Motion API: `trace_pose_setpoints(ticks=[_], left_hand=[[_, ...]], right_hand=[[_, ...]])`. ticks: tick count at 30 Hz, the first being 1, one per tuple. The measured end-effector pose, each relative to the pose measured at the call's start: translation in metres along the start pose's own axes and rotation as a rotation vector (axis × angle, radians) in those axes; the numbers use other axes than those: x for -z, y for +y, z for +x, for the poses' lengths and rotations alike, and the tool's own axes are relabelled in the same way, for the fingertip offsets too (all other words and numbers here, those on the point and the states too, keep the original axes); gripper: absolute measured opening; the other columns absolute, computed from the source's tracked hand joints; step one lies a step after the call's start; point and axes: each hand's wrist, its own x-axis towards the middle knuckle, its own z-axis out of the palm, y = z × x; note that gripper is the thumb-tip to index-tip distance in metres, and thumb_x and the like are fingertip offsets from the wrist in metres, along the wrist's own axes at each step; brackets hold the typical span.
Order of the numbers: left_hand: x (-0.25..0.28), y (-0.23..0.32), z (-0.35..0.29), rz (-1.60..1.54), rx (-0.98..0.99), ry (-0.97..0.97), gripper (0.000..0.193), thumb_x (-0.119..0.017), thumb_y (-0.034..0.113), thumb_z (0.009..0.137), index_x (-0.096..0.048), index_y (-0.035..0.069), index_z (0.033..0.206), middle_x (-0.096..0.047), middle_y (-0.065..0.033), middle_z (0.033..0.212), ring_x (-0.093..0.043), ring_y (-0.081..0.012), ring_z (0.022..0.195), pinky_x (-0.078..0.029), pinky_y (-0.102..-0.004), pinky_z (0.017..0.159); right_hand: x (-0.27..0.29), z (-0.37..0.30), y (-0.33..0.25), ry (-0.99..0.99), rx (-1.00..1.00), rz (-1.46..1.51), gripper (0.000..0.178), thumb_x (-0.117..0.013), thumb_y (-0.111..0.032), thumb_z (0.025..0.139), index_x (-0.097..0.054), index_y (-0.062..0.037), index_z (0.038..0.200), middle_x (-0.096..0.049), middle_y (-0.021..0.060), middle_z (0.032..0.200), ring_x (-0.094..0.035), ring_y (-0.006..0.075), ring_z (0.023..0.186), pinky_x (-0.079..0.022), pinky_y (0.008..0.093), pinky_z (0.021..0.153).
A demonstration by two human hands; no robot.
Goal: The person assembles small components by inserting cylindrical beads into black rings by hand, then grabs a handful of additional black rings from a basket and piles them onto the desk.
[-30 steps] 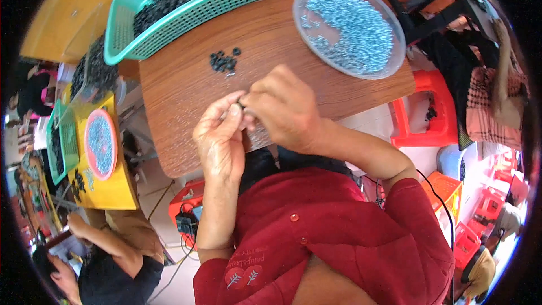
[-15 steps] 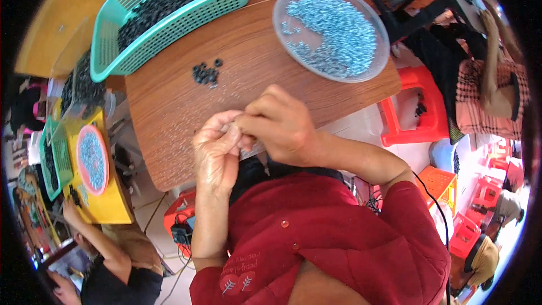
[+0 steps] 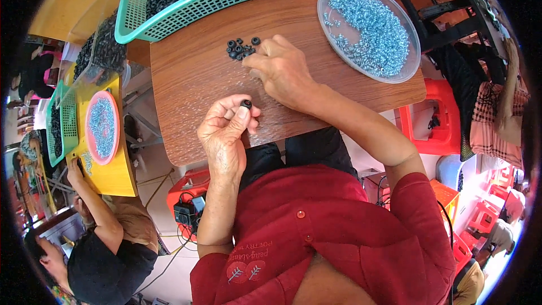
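My left hand [image 3: 224, 131] pinches a small black ring-like part [image 3: 246, 103] between thumb and forefinger, its hole facing up, above the near side of the wooden table [image 3: 192, 96]. My right hand [image 3: 285, 73] rests at the near right edge of a little pile of similar black parts [image 3: 237, 49]. Its fingers are drawn together in a pinch at the pile, and whatever they may hold is hidden.
A green basket [image 3: 217, 1] full of black parts stands at the far left. Farther right is a clear round tray [image 3: 342, 36] of small shiny blue pieces. At left, a co-worker [image 3: 113, 248] sits by a yellow table [image 3: 116, 183]; a red stool [image 3: 437, 127] is at right.
My hands were together at the near table edge and are now apart. The right has moved away to the pile; a black part now shows in my left hand. The view has shifted.
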Motion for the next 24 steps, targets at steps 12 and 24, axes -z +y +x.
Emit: trace_pose_setpoints(ticks=[12,24], left_hand=[[0.007,-0.001,0.004,-0.022,-0.021,-0.015,0.018,-0.063,0.002,0.085,-0.059,-0.004,0.101,-0.065,-0.0119,0.081,-0.058,-0.0118,0.064,-0.047,-0.0211,0.057],[-0.004,-0.006,0.002,0.158,-0.171,-0.033,0.021,-0.066,-0.001,0.081,-0.064,-0.004,0.102,-0.063,-0.0051,0.083,-0.056,-0.009,0.066,-0.047,-0.0193,0.061]], right_hand=[[0.001,-0.001,-0.004,-0.047,-0.004,-0.057,0.012,-0.062,0.001,0.068,-0.061,-0.005,0.078,-0.055,0.0095,0.076,-0.052,0.0293,0.075,-0.043,0.0398,0.063],[0.051,-0.014,-0.038,-0.154,-0.186,0.453,0.012,-0.067,-0.004,0.074,-0.061,-0.0022,0.085,-0.058,0.0087,0.075,-0.057,0.0208,0.071,-0.045,0.0303,0.062]])
